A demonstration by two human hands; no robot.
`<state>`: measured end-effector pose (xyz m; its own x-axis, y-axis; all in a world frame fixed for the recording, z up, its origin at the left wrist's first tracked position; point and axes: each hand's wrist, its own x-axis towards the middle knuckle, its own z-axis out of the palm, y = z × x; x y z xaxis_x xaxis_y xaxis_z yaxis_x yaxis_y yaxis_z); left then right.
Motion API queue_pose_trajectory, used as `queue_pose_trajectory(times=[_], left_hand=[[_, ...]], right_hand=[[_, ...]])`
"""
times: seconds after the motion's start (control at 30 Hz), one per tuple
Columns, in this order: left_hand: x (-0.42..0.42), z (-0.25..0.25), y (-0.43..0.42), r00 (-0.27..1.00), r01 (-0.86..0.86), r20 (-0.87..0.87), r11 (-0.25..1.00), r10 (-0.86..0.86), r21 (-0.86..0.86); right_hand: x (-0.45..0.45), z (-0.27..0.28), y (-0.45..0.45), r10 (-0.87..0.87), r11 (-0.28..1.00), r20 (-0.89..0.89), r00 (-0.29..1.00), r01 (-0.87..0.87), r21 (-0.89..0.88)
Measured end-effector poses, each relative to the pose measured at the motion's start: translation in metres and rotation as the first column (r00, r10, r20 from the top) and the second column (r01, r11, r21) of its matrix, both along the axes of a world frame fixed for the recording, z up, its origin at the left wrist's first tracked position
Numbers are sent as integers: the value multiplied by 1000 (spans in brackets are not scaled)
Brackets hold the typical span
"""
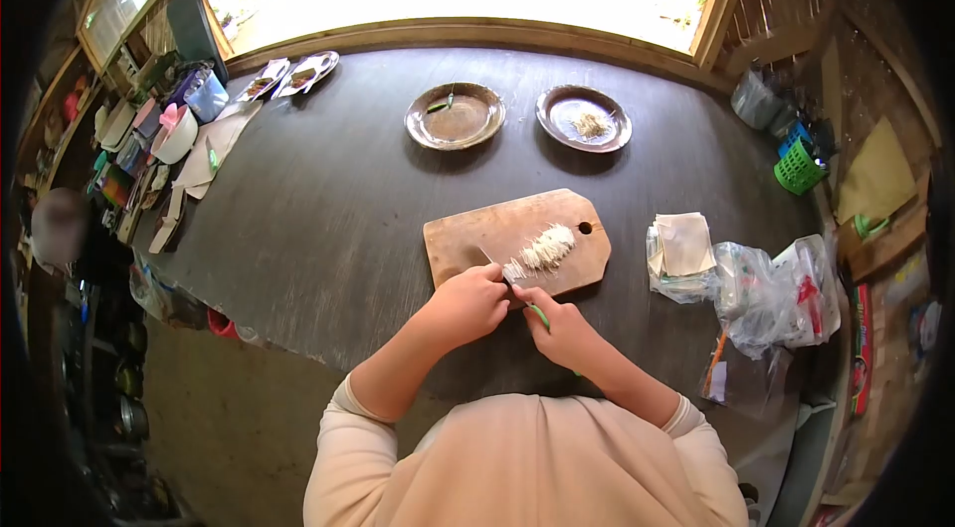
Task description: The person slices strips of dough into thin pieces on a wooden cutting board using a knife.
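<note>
A wooden cutting board (pixel 468 234) lies in front of me, with a heap of finely cut white strips (pixel 548 248) on its right half. My right hand (pixel 560 333) grips the green handle of a knife (pixel 538 316), whose blade runs toward the board's near edge. Close beside the blade, my left hand (pixel 470 305) rests over the near edge with its fingers curled. A few white strips lie right at its fingertips; what those fingers hold is hidden.
Two brown plates stand behind the board: the left plate (pixel 455 137) bears green peppers, the right plate (pixel 567 137) a small pale heap. Plastic bags (pixel 754 293) and papers (pixel 683 244) lie right. A green basket (pixel 799 167) and a white bowl (pixel 175 137) stand at the sides.
</note>
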<state>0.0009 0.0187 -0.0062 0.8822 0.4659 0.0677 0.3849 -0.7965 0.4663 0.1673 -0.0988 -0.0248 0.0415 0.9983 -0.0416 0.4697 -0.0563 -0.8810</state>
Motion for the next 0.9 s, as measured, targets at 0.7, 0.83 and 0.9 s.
queue_pose_trajectory(times=[0.7, 0.83, 0.9], left_hand=[[0, -2, -3, 1000, 13, -11, 1000, -13, 0], [0, -2, -4, 1000, -18, 10, 1000, 18, 13], [0, 4, -5, 999, -36, -41, 999, 36, 7]], right_hand=[[-3, -4, -1, -3, 998, -16, 1000, 4, 62], [1, -8, 5, 22, 992, -16, 1000, -20, 122], [1, -3, -1, 9, 992, -13, 1000, -7, 127]])
